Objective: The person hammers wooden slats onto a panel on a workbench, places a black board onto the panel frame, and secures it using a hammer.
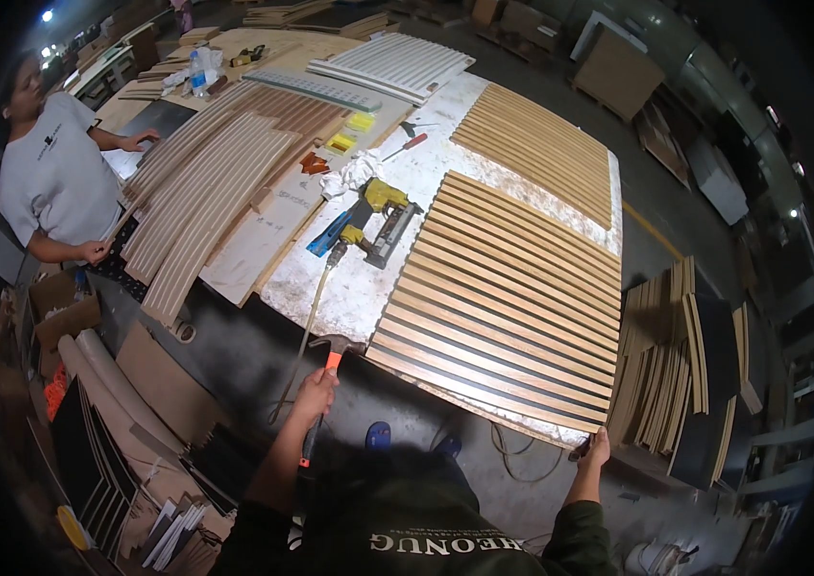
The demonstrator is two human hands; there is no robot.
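My left hand [313, 396] is wrapped round the orange and black handle of a claw hammer [333, 359], whose head is at the near left edge of the table. At the near right table corner, my right hand [597, 449] has its fingers closed by a small dark object [580, 448]; what they grip I cannot make out. Between my hands, a wood-toned slatted panel [508, 288] with dark grooves lies flat on the stained white tabletop [330, 302]. Left of it rests a yellow and black nail gun [386, 216] with an air hose [318, 293] attached.
A second slatted panel [532, 158] lies beyond the first. Near it are a red-handled screwdriver [409, 144] and crumpled white paper [351, 175]. A co-worker [61, 173] stands at the left beside stacked slatted strips [224, 182]. Boards [661, 384] lean at the right.
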